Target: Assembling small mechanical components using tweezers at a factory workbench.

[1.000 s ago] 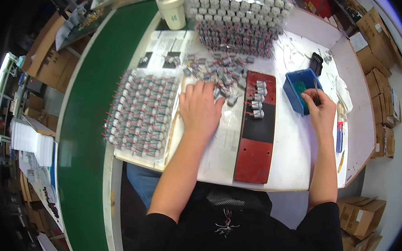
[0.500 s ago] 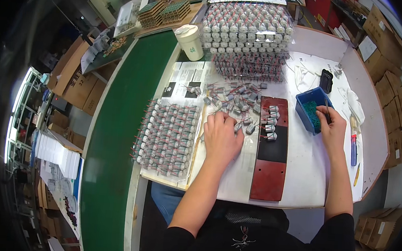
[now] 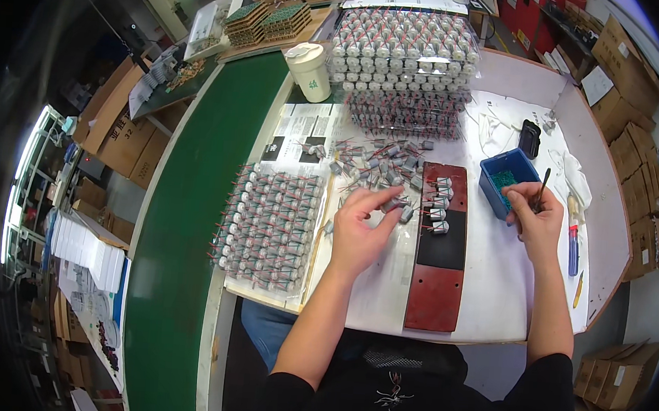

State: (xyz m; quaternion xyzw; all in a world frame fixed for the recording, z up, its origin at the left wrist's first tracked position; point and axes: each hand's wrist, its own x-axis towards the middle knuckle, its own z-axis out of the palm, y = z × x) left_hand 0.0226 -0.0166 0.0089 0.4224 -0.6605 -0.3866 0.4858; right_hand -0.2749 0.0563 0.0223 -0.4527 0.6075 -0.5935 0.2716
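My left hand (image 3: pixel 362 224) pinches a small grey motor (image 3: pixel 392 205) with thin wires, just left of a long red and black board (image 3: pixel 440 247) where a few motors (image 3: pixel 438 205) lie in a column. A loose pile of motors (image 3: pixel 374 163) lies above that hand. My right hand (image 3: pixel 536 217) grips thin dark tweezers (image 3: pixel 543 184) at the edge of a small blue bin (image 3: pixel 505 169) holding tiny green parts.
A tray of finished motors (image 3: pixel 267 228) in rows lies at the left. Stacked motor trays (image 3: pixel 405 54) and a paper cup (image 3: pixel 309 70) stand at the back. A green conveyor belt (image 3: pixel 183 226) runs along the left. A red-and-blue pen (image 3: pixel 573 239) lies at the right; cardboard boxes (image 3: pixel 637 181) surround the table.
My left hand has lifted off the table and picked a motor from the pile. My right hand stays at the blue bin with the tweezers. The view has shifted.
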